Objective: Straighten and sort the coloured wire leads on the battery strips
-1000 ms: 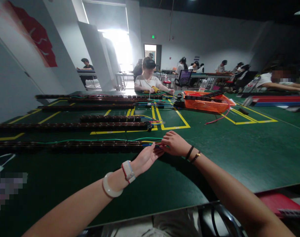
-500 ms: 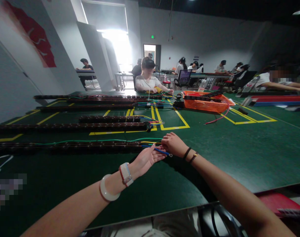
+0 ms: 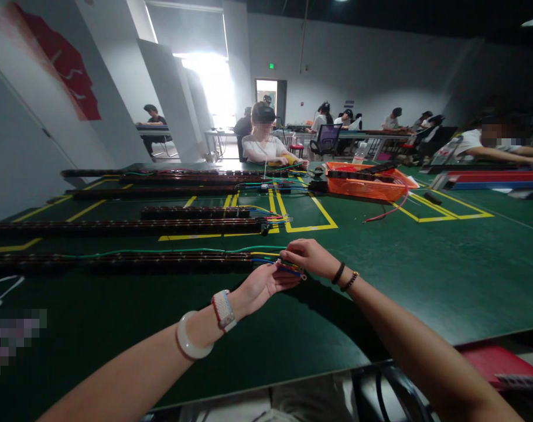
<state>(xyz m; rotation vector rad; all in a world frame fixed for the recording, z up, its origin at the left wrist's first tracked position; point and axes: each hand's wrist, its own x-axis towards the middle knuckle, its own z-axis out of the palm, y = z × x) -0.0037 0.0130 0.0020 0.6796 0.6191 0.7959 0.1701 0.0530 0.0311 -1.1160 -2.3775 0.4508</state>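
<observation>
The nearest long black wire bundle (image 3: 161, 262) lies across the green table, and coloured wires come out of its right end. My left hand (image 3: 266, 282) is palm up under these wire ends, its thumb pressed over them. A blue wire (image 3: 293, 271) with a ring terminal (image 3: 304, 277) crosses its fingers. From the right, my right hand (image 3: 308, 255) reaches over with fingertips pinched at the yellow wire (image 3: 265, 254) and other wire ends. A green wire (image 3: 196, 251) runs along the top of the bundle. The fingertips partly hide the wires.
More black bundles (image 3: 205, 225) lie farther back on the green table (image 3: 402, 264), among yellow tape outlines. An orange basket (image 3: 367, 189) holds black parts at the back. A person (image 3: 262, 143) sits opposite; another leans in at the right beside red and blue bars (image 3: 490, 180).
My right hand has shifted slightly, with its fingertips now nearer my left thumb. More wire ends show over my left palm. The bundles have stayed where they were.
</observation>
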